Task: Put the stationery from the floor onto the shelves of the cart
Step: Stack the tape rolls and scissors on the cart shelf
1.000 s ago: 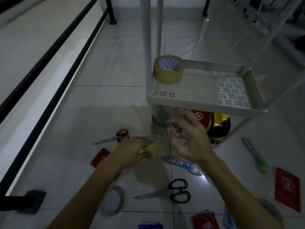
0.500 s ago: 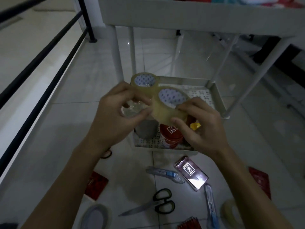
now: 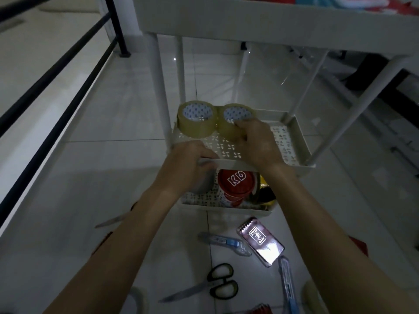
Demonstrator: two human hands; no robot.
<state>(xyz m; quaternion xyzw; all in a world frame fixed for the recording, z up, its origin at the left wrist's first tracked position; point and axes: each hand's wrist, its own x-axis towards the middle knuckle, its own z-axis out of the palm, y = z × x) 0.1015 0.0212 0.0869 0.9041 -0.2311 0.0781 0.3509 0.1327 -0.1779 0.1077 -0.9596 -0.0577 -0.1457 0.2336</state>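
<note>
Two rolls of clear packing tape stand side by side on the cart's middle shelf (image 3: 301,165): the left tape roll (image 3: 196,120) and the right tape roll (image 3: 233,120). My right hand (image 3: 256,143) rests on the right roll, fingers curled around its near side. My left hand (image 3: 190,162) grips the shelf's front rim at the left, holding no stationery. On the floor lie black scissors (image 3: 210,285), a box cutter (image 3: 224,242), a small spiral notepad (image 3: 260,241) and a blue pen-like cutter (image 3: 288,282).
The bottom shelf holds a red KD can (image 3: 234,185), a grey can and a dark yellow-topped item (image 3: 265,193). The cart's top shelf (image 3: 249,21) overhangs. A black railing (image 3: 56,87) runs along the left. More scissors (image 3: 111,220) and red packets lie on the floor.
Both hands lifted a tape roll from the floor, and the right one set it on the middle shelf beside the first roll. My left hand let go and moved to the shelf rim.
</note>
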